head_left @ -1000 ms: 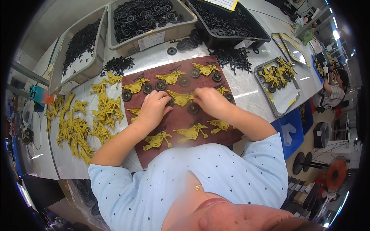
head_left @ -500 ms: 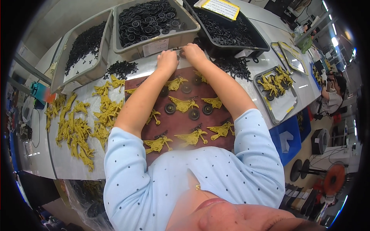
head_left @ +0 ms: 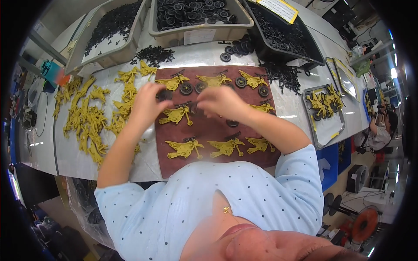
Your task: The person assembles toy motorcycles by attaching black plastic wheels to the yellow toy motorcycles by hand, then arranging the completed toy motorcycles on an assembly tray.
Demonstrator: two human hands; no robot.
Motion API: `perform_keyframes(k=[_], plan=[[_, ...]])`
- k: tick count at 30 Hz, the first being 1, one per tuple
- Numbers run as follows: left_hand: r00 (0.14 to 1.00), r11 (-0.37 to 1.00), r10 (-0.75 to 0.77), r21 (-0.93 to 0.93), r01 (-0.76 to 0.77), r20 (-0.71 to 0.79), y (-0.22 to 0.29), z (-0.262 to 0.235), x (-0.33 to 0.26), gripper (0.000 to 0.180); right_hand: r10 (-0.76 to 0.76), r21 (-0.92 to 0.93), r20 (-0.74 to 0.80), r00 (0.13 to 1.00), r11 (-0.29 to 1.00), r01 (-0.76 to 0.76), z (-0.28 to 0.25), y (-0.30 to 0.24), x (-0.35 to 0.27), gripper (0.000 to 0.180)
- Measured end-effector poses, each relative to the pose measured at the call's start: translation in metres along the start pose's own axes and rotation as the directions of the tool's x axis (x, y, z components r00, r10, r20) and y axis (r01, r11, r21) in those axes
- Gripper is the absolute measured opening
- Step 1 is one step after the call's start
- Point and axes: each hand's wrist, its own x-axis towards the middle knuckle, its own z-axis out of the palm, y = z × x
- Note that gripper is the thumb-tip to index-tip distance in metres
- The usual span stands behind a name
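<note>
A brown mat point(head_left: 217, 130) lies on the table in front of me, with several yellow toy-motorcycle frames point(head_left: 185, 148) set out on it in rows. Black wheels point(head_left: 186, 88) lie beside the frames in the far row. My left hand point(head_left: 146, 102) hovers at the mat's left edge, its fingers bent next to a dark wheel and a yellow frame point(head_left: 176, 115). My right hand point(head_left: 220, 102) is over the mat's middle with curled fingers. Both hands are blurred by motion, so what they hold is not readable.
A heap of loose yellow frames point(head_left: 87, 122) covers the table to the left. Three bins stand at the back: a grey wheel bin point(head_left: 198, 35), a left bin point(head_left: 109, 50) and a dark right bin point(head_left: 283, 48), both with small black parts. At right, a metal tray point(head_left: 331, 130) and a seated person point(head_left: 379, 130).
Both hands have pulled back from the wheel bin at the far edge and now sit over the mat's upper middle, closer to me.
</note>
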Motion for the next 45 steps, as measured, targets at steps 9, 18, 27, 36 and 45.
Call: perform_keyframes(k=[9,18,27,36,45], plan=[[0.978,0.978,-0.138,0.132,0.159,-0.155,0.003,0.016,-0.084,0.049,0.001,-0.194,0.025,1.000,0.981,0.004,0.040,0.022,-0.004,0.019],[0.973,0.985,-0.109,0.109,0.133,-0.206,0.004,0.021,-0.086,0.049,-0.250,-0.459,-0.040,0.968,0.865,0.204,0.052,0.040,-0.003,0.018],[0.984,0.992,-0.064,0.097,0.081,-0.164,0.003,0.025,-0.080,0.047,-0.364,-0.571,-0.033,0.931,0.771,0.281,0.050,0.041,-0.001,0.018],[0.985,0.989,-0.138,0.047,0.144,-0.107,-0.004,0.024,-0.085,0.048,-0.391,-0.521,-0.091,0.916,0.803,0.291,0.028,0.028,0.009,0.014],[0.970,0.987,0.071,0.154,-0.036,-0.232,0.018,0.008,-0.014,0.039,-0.541,-0.886,-0.315,0.780,0.463,-0.036,-0.144,0.078,0.123,0.022]])
